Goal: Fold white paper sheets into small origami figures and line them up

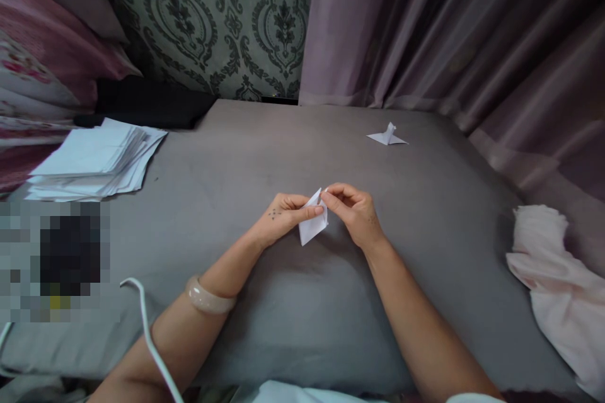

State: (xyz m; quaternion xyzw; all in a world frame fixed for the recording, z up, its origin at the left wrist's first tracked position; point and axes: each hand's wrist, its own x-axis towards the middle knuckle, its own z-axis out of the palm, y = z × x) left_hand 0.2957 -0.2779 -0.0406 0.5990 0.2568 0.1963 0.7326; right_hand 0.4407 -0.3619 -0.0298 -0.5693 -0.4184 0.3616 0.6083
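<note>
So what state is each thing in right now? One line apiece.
White paper piece: folded, held in both hands
Left hand grip: closed on the paper
Right hand grip: pinching its upper edge
Folded paper figure: folded, unheld
Paper stack: uneven, edges misaligned
Pale pink cloth: bunched
Mauve curtain: hanging in folds
Bangle: worn on left forearm
White cable: curved

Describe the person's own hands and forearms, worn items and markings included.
The left hand has small dark dot-like markings on its back, and a smooth, glossy, pale bangle circles the left forearm. The right hand shows fainter markings. A pale edge, probably a sleeve, borders the right arm.
</note>
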